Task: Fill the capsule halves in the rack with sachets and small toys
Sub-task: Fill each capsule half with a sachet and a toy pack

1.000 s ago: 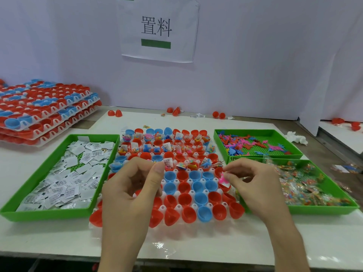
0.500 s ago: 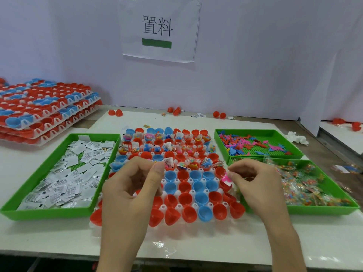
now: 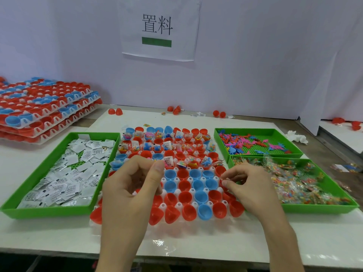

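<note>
1. Tabletop [image 3: 196, 244], white, carries everything; paper sign [image 3: 159, 28] on the wall behind it.
2. Rack [image 3: 196, 224] sits centre, just in front of the person, between the green trays.
3. Stack of racks [image 3: 45, 107] is at far left, loaded with red and blue halves.
4. Left tray [image 3: 49, 213] holds white sachets [image 3: 64, 173], touching the rack's left side.
5. Near right tray [image 3: 318, 208] holds clear packets [image 3: 294, 183] of coloured bits. The far right tray [image 3: 261, 156] behind it holds small toys [image 3: 245, 142].
6. Left hand [image 3: 133, 185] hovers over the rack's left part. Its fingers are curled and the thumb points at a filled half. Can't tell if its grip holds anything.
7. Right hand [image 3: 249, 185] is over the rack's right edge, fingertips pinched together above a red half. What the grip holds is too small to tell.
8. Capsule halves: the far rows [image 3: 167, 144] have sachets and toys in them, the near rows [image 3: 184, 185] are empty.
</note>
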The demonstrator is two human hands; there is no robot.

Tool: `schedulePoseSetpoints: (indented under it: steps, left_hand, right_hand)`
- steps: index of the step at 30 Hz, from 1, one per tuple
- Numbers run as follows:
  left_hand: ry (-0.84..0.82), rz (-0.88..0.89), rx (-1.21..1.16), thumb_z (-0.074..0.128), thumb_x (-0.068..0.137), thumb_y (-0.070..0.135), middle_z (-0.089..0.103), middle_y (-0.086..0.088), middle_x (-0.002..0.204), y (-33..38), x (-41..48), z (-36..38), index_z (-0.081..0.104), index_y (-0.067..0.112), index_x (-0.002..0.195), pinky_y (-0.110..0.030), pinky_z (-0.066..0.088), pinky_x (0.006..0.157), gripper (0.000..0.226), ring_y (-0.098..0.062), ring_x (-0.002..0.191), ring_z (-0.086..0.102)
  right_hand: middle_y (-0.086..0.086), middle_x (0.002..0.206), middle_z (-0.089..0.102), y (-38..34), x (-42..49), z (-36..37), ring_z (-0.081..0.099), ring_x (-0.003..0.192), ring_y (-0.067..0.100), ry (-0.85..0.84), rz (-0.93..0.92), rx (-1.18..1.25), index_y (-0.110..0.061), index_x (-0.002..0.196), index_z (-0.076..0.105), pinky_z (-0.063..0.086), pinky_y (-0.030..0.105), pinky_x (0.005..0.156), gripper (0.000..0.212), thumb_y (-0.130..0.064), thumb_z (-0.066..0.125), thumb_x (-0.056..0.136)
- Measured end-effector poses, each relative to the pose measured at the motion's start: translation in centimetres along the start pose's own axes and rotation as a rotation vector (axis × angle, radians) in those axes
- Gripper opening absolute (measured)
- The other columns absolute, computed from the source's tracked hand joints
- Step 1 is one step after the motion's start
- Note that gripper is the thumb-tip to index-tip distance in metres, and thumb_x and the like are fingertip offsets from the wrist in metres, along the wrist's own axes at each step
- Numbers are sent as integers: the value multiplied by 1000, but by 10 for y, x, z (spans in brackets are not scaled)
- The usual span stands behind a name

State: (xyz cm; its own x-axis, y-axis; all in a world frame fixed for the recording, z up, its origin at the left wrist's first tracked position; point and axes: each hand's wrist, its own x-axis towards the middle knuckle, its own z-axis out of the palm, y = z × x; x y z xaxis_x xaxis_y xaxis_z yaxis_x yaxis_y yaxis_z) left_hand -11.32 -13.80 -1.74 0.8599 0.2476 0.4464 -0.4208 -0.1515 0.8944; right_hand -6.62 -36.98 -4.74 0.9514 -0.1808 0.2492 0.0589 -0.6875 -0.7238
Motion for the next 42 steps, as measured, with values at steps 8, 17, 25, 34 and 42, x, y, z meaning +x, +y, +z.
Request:
schedulePoseSetpoints:
  steps: [8, 17, 25, 34, 42]
  left_hand:
    - [-6, 6, 11, 60, 83, 44, 60, -4, 60, -2, 3, -6, 66, 24, 72, -16, 49, 54, 24, -9, 54, 56]
    - [16, -78, 498, 67, 90, 32, 69, 11, 79, -37, 70, -77, 68, 32, 79, -30, 46, 59, 11, -6, 75, 62]
    - [-186, -367, 904, 73, 86, 12, 64, -12, 97, -87, 104, -99, 70, 14, 107, -39, 49, 79, 22, -28, 87, 61]
    - [-76, -398, 765, 70, 86, 5, 65, -5, 76, -84, 98, -101, 64, 15, 95, -26, 41, 55, 15, -15, 66, 61]
    - [2, -401, 718, 59, 85, -6, 67, -5, 85, -88, 98, -105, 68, 17, 97, -29, 45, 62, 27, -23, 79, 62]
  right_hand:
    - [-15, 71, 71, -1, 3, -1, 64, 73, -7, -63, -9, -16, -34, 73, 72, 44, 4, 61, 31, -5, 81, 77]
    - [-11, 76, 70, 2, -2, -6, 63, 76, -5, -39, 12, 40, -35, 83, 73, 45, 7, 59, 28, -12, 85, 75]
    - [-15, 80, 71, 5, 2, -8, 63, 77, -4, 158, -30, 131, -28, 93, 74, 46, 6, 65, 16, -13, 74, 87]
    - [-19, 86, 68, 10, 28, -12, 64, 77, 0, 277, -17, 99, -30, 95, 71, 46, 17, 63, 17, -14, 69, 91]
    - [-7, 111, 68, 28, 111, -3, 62, 102, 19, -44, 203, -359, -32, 100, 67, 43, 49, 103, 11, -39, 67, 92]
